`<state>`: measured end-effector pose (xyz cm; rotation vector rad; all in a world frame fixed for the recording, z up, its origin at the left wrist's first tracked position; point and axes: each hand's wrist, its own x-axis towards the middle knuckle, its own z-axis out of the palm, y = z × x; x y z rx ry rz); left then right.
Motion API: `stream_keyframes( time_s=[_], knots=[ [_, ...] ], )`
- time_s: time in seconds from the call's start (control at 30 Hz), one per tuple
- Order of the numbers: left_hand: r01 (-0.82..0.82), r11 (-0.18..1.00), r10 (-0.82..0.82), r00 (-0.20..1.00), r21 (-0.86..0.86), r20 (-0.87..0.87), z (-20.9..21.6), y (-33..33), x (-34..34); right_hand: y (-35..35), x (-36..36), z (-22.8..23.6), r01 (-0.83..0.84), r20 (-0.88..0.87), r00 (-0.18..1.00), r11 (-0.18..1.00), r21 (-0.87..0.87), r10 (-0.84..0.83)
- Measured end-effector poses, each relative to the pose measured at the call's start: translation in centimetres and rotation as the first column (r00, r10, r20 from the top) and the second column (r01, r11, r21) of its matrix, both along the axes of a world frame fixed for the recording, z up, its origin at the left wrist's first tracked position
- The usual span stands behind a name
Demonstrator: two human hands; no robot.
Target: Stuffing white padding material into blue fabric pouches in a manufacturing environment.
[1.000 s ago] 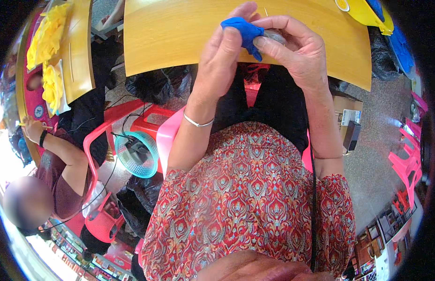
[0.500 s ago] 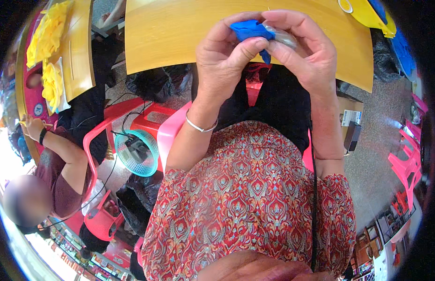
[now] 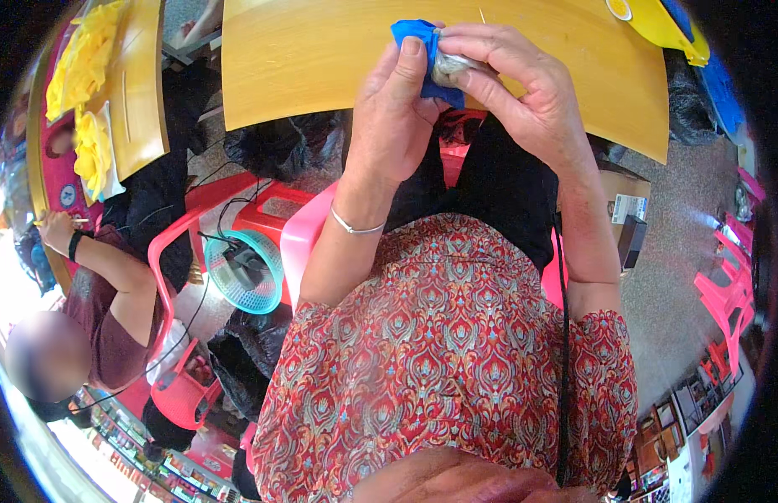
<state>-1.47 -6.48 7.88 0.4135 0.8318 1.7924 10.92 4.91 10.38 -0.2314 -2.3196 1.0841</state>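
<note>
Above the front part of the yellow table, my left hand [image 3: 396, 113] is closed on a piece of blue fabric [image 3: 412, 33], its thumb pressed along the front. Some of the cloth hangs below the fingers. My right hand [image 3: 527, 92] pinches a crumpled, greyish, shiny clump [image 3: 450, 67] that looks like clear plastic or film. That clump sits against the right side of the blue fabric, and the two hands are close together. What it is exactly, and whether it is joined to the cloth, I cannot tell.
The wooden table [image 3: 313, 50] spans the front. Yellow fabric pieces [image 3: 91, 63] lie on another table at left, where a person's hand [image 3: 58, 228] holds a thin stick. A turquoise basket [image 3: 267, 285] stands on a red stool. Yellow [image 3: 657, 25] and blue fabric lies at the far right.
Both hands have shifted slightly left. My left hand has turned, its thumb now upright on the blue fabric, and more of the greyish clump shows between the hands.
</note>
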Motion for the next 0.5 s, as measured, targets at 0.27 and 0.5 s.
stream_keyframes(
  time_s=[0.27, 0.5],
  knots=[
    [-0.048, 0.979, 0.011, 0.983, 0.200, 0.185, 1.0, 0.6, 0.5, -0.7, 0.0, 0.3, -0.048, -0.025, 0.999, 0.998, -0.038, 0.047],
    [-0.069, 0.995, 0.064, 0.995, 0.069, 0.082, 2.2, 0.9, 1.2, -0.6, -0.1, 0.1, 0.007, -0.028, 1.000, 1.000, 0.026, -0.007]
  ],
)
